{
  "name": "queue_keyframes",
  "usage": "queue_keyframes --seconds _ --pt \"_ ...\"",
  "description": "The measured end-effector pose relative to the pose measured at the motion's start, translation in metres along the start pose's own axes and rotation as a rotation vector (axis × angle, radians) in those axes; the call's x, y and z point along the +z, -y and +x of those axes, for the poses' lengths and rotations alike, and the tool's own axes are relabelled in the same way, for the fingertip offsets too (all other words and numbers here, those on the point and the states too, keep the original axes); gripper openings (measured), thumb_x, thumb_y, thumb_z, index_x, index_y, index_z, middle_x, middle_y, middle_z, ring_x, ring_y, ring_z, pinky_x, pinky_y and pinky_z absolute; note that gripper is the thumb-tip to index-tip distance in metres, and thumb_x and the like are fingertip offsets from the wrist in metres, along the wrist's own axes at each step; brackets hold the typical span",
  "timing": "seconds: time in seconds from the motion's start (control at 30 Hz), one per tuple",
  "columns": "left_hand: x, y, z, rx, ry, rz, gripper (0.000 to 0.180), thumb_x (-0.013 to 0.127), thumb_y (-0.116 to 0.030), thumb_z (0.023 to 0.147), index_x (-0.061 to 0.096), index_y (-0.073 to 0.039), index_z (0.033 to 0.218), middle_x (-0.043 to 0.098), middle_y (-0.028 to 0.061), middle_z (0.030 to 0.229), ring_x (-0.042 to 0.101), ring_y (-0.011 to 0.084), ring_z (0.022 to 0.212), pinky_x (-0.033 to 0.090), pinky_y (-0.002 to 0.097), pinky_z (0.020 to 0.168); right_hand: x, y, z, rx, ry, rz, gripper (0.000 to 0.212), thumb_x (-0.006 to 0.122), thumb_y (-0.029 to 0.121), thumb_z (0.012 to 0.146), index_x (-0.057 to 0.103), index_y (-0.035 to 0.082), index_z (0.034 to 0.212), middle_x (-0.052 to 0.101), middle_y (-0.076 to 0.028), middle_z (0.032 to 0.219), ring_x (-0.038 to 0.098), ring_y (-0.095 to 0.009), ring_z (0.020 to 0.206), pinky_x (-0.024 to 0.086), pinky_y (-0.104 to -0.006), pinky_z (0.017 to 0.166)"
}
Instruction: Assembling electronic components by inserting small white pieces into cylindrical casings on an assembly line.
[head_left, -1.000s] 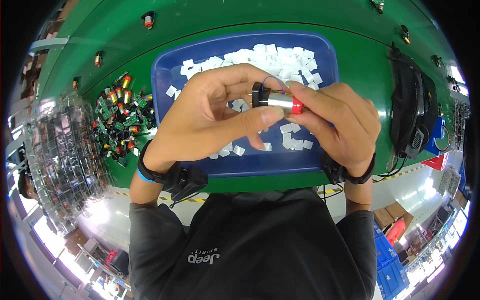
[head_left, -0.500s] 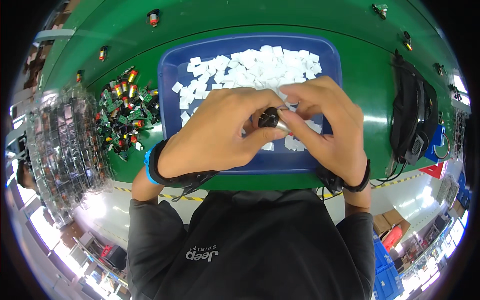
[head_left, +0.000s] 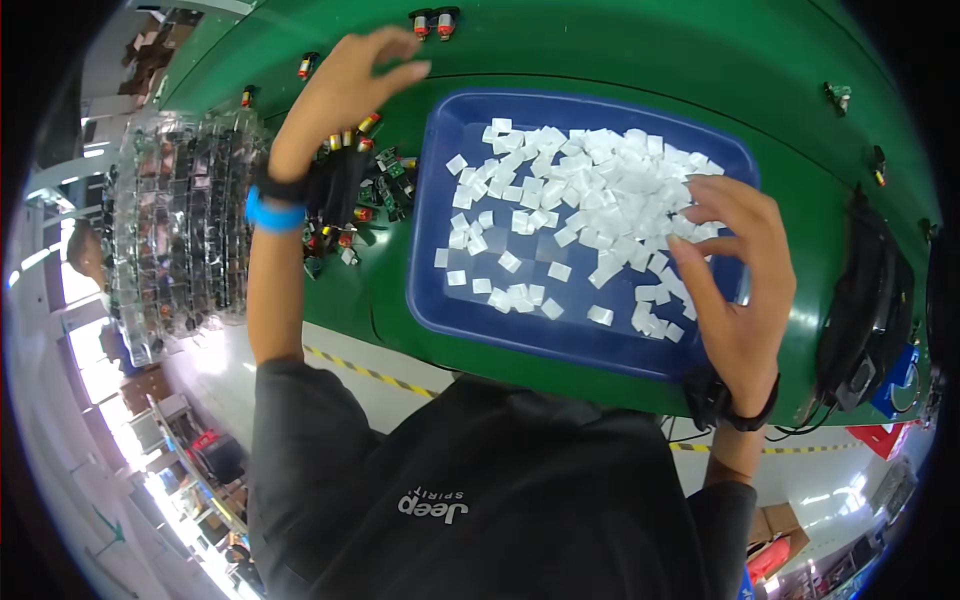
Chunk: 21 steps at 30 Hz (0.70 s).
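My left hand point(head_left: 350, 90) is held out over the far left of the green table, empty, thumb and fingers apart. Just beyond its fingertips, two small motors point(head_left: 445, 24) with black caps and red-and-silver bodies sit side by side. My right hand point(head_left: 745, 260) hovers at the right side of a blue tray point(head_left: 425, 290), fingers curved and apart. Its fingertips are next to a heap of small white square pieces point(head_left: 620, 190); a tiny dark speck near them is too small to make out. Below my left forearm lies a pile of motors and green circuit boards point(head_left: 385, 190), partly hidden.
Clear plastic blister trays point(head_left: 180, 230) are stacked at the left edge. A black bag point(head_left: 865, 290) with cables lies at the right. Single motors point(head_left: 307, 66) stand along the far left, and others point(head_left: 879, 165) are on the right.
My hands have parted, and the motor they held has left them. My left hand moved far left, where two motors now sit instead of one. The view has shifted.
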<state>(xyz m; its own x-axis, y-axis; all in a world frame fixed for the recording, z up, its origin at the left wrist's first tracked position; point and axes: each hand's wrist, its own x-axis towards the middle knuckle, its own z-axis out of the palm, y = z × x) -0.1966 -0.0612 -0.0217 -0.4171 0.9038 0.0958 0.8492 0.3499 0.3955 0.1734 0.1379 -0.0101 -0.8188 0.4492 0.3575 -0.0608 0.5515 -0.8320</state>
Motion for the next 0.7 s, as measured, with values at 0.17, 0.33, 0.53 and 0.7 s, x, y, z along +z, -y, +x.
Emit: queue_keyframes --seconds 0.17,0.33,0.53,0.7 --pt "-0.022 -0.059 -0.086 0.01 0.267 0.247 0.041 0.08 -0.022 0.079 0.065 -0.007 0.114 0.063 0.008 0.109 0.051 0.0294 0.109 0.043 0.0393 0.098 0.002 -0.005 0.003 -0.01 0.055 -0.03 0.036 0.073 -0.005 0.082 0.065 0.002 0.117 0.064 -0.013 0.12 0.066 -0.02 0.094 0.054 -0.027 0.07" --pt "-0.008 -0.06 -0.102 0.011 0.174 0.195 0.037 0.08 -0.016 0.078 0.064 -0.006 0.11 0.062 0.0066 0.11 0.052 0.03 0.104 0.044 0.0399 0.094 0.009 -0.004 0.005 0.033 0.064 -0.035 0.034 0.076 -0.001 0.081 0.068 0.005 0.113 0.067 -0.01 0.111 0.066 -0.02 0.088 0.053 -0.0287 0.067" --pt "-0.015 -0.059 -0.106 -0.028 0.143 0.231 0.033 0.079 -0.014 0.079 0.062 -0.003 0.106 0.062 0.0078 0.104 0.054 0.0301 0.102 0.045 0.0393 0.088 0.006 -0.005 0.004 0.011 0.119 -0.067 0.033 0.076 0.0 0.081 0.069 0.006 0.112 0.069 -0.009 0.104 0.067 -0.019 0.087 0.052 -0.0282 0.068" --pt "-0.031 -0.114 -0.095 -0.217 -0.018 0.017 0.024 0.074 -0.011 0.087 0.062 -0.001 0.105 0.065 0.0065 0.095 0.06 0.0219 0.091 0.047 0.0319 0.078 0.003 -0.004 0.002 -0.031 0.166 -0.029 0.035 0.077 0.0 0.081 0.066 0.002 0.115 0.068 -0.011 0.106 0.067 -0.02 0.088 0.052 -0.0279 0.071"
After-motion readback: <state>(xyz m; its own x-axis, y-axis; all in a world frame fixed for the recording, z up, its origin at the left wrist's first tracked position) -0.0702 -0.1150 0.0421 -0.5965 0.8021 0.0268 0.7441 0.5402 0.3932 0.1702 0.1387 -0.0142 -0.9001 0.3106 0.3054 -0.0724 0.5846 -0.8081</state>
